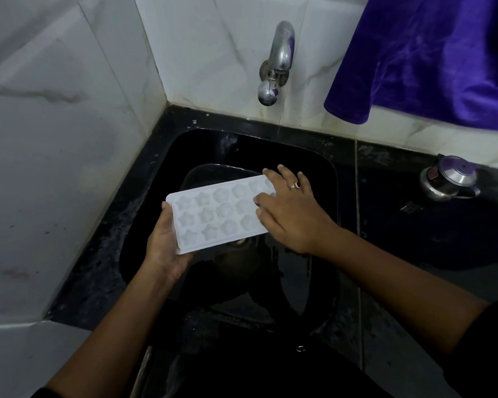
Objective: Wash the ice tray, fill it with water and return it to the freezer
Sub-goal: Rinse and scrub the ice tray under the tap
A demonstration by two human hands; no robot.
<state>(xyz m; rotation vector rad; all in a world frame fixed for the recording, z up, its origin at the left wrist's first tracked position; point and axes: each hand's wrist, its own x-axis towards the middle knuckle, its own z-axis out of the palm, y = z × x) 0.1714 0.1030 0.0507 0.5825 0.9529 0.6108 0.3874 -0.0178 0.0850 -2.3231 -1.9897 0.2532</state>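
I hold one ice tray (213, 214) over the black sink (325, 179), on the near side of the one tap (279, 53). My left hand (164, 248) curls round its left end; my right hand (291, 214) lies almost flat, pressing its right end. Pressing too hard could lever it from that single grip. Three rows of moulds, some covered; one steel pot (449, 179) at right.

A silver ring (295, 185) is worn on the right hand (291, 214). A dark sleeve (489, 340) is seen well behind that hand.
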